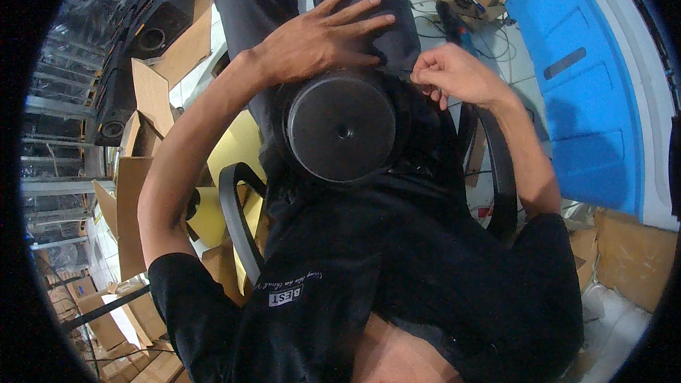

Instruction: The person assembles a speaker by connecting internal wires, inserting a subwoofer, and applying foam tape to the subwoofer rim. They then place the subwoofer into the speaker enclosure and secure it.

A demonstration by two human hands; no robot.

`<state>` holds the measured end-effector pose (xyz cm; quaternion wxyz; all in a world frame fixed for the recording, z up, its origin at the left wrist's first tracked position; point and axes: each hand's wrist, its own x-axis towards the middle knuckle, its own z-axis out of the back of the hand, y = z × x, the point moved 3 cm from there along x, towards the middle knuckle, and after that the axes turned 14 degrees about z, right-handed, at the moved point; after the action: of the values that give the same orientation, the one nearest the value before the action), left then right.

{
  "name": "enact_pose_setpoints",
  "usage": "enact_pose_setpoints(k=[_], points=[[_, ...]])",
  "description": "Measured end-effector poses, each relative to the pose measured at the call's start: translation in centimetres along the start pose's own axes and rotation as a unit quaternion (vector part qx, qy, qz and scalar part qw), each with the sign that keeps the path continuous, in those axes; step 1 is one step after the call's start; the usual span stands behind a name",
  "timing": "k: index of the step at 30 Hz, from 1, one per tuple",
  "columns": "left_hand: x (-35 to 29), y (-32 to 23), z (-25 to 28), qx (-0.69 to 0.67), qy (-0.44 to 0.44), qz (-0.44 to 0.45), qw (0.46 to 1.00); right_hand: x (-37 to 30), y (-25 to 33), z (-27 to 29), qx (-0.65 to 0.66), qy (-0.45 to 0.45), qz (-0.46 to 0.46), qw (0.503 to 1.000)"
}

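A black loudspeaker driver [343,130] lies on my lap, its broad round back with a small centre hole facing up. My left hand [305,42] is open, palm down and fingers spread, over the driver's far edge and the dark trousers [248,0]. Its thumb side is close to the driver's rim; whether it presses on it I cannot tell. To the right of the driver, my right hand [457,76] is closed, thumb and fingers pinched together near the rim. Anything between those fingertips is too small to make out. The driver's underside is hidden.
Chair armrests [240,206] flank my body. On the left stand opened cardboard boxes [152,99] and black speaker cabinets [149,39]. A large blue panel [589,85] rises on the right. Cables [500,46] and a tool with a dark handle [448,21] lie on the tiled floor ahead.
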<state>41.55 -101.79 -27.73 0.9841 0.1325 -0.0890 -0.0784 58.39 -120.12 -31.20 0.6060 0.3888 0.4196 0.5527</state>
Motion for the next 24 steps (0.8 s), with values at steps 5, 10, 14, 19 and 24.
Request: enact_pose_setpoints(k=[5,10,14,19,24], points=[[-0.6,0.4,0.4,-0.046,-0.061,0.031,0.997,0.0,1.3,1.1,0.025,-0.019,0.027,0.999],[-2.0,0.3,0.5,-0.095,-0.071,0.158,0.98,-0.2,1.9,1.2,0.001,-0.027,0.036,0.999],[-1.9,0.7,-0.1,-0.229,0.025,0.219,0.948,-0.8,1.3,0.7,0.021,-0.053,0.029,0.998],[-0.5,1.0,-0.2,-0.227,0.125,0.265,0.929,-1.0,0.5,0.5,-0.004,-0.087,0.05,0.995],[0.4,1.2,0.2,-0.226,0.189,0.331,0.897,-2.1,0.9,0.8,-0.039,-0.107,0.035,0.993]])
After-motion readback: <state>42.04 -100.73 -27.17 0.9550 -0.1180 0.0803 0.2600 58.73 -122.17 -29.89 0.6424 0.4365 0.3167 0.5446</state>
